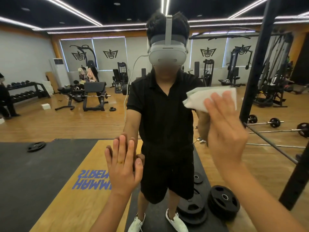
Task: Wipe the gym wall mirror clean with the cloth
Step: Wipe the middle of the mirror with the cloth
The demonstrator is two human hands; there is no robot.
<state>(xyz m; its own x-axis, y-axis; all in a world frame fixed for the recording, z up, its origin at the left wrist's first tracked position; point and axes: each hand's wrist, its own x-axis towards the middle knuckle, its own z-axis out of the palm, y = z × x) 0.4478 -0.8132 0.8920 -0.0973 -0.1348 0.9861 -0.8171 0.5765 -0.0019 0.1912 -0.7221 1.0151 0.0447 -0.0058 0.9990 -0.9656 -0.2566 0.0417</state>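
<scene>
The right hand [225, 131] presses the cloth [200, 97] flat against the mirror [50, 114] with straight, slightly spread fingers (presumably for even pressure). The left hand [123, 164], fingers straight and together, rests on the mirror lower down, likely as a brace.

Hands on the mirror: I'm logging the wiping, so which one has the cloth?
The right hand, raised higher, presses the white cloth against the mirror with straight fingers; the left hand rests bare and flat on it, lower down.
</scene>
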